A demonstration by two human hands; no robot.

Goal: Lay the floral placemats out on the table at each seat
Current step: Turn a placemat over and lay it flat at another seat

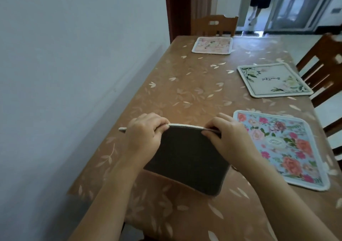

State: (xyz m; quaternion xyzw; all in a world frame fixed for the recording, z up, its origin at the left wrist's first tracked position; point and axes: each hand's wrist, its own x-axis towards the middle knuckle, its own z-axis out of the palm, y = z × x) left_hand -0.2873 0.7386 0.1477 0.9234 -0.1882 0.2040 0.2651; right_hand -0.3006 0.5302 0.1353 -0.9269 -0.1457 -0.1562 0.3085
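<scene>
Gripping the left end of a mat's cream-trimmed top edge, the left hand (pixel 143 135) had its fingers curled over the rim, near the bench's (pixel 185 92) wall side. The held mat (pixel 185 159) was raised on a tilt above the near part of the bench, its dark backing turned toward the person and its printed face turned away, out of sight. Its top edge ran across from left to right, dipping slightly to the right, and its lower edge hung toward the person. Whether that lower edge touched the bench could not be told. The right hand (pixel 227 137) pinched the right end of the same top edge, fingers curled over the rim, thumb on the dark backing.

At the far end a pink mat (pixel 212 45) lay flat, face up, in front of a chair (pixel 214 25), its longer side across the bench end. Further right a white mat (pixel 273 79) lay flat near the right edge, slightly skewed, its script reading upside down from this side. Nearer, just beside the right hand, a blue mat (pixel 281 148) with pink and orange flowers lay flat, face up, also slightly skewed, one side along the right edge. A second chair (pixel 325 68) stood at that side. A person's legs (pixel 259 9) showed in the doorway beyond.
</scene>
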